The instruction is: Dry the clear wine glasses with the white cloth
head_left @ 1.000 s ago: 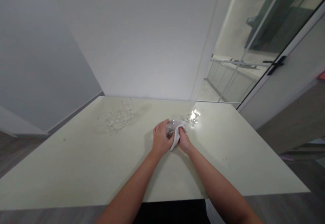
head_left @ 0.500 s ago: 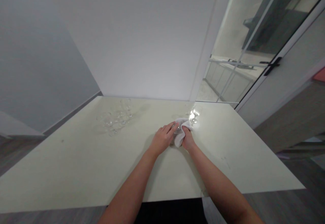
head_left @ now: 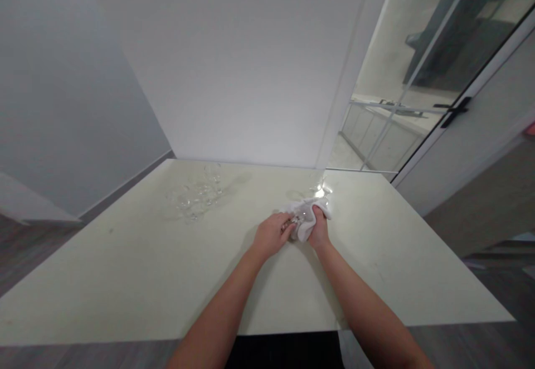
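Right hand (head_left: 320,231) fingers clutching white cloth (head_left: 307,215), left hand (head_left: 270,236) fingers pinching glass (head_left: 296,225), axis unclear

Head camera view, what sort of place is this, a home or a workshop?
Probably a home, likely a dining area. A pale table stands against a plain white wall, clear glasses are grouped on it, and a glass door shows what looks like kitchen counters beyond.

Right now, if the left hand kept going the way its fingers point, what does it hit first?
Left hand points right and slightly away; first contact is likely the clear glass wrapped in the white cloth held by the right hand.
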`<control>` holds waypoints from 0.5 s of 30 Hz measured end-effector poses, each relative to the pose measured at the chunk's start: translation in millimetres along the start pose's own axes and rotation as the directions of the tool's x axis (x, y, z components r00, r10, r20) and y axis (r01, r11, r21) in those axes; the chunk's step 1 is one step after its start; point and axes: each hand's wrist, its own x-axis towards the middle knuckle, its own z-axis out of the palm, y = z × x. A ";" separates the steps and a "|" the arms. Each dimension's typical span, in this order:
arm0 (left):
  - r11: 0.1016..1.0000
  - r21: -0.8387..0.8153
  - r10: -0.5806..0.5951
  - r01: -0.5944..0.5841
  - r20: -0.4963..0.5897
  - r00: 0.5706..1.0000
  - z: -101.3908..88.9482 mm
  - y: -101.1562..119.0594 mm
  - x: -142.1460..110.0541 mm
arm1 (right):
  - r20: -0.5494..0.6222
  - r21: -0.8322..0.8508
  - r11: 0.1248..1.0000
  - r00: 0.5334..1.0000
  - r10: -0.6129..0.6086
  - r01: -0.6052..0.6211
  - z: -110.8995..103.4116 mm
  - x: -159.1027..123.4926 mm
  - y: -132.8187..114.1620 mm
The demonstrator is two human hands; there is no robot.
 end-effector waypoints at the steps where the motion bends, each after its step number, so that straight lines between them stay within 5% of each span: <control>1: 0.983 -0.167 -0.062 0.076 0.087 0.994 -0.1 -0.4 0.4 | -0.001 -0.016 1.000 1.000 -0.004 0.004 -0.4 -0.7 -1.3; 3: 0.867 -0.424 -0.149 0.262 0.281 0.948 -1.2 -1.9 1.6 | 0.010 -0.039 0.999 1.000 0.011 -0.010 0.0 -2.3 -3.4; 5: 0.779 -0.522 -0.199 0.346 0.318 0.927 -3.5 -3.3 2.7 | 0.021 -0.035 0.999 1.000 0.013 -0.012 2.4 -3.1 -4.4; 8: 0.899 -0.397 -0.199 0.183 0.001 0.980 -6.8 -1.1 2.2 | -0.059 -0.008 1.000 0.998 -0.026 0.025 7.1 -1.5 -3.6; 10: 0.984 -0.174 -0.059 0.032 -0.154 0.986 -6.8 3.2 0.3 | -0.112 -0.011 1.000 0.994 -0.009 0.008 8.4 0.4 -1.9; 13: 0.997 -0.039 0.066 -0.072 -0.134 0.989 -2.1 8.7 -1.7 | -0.076 0.004 0.999 0.996 0.047 -0.046 5.9 1.4 0.6; 15: 0.979 -0.203 -0.048 0.021 -0.129 0.991 2.2 8.5 -0.1 | 0.003 0.038 0.993 0.994 0.109 -0.109 2.2 -0.1 1.9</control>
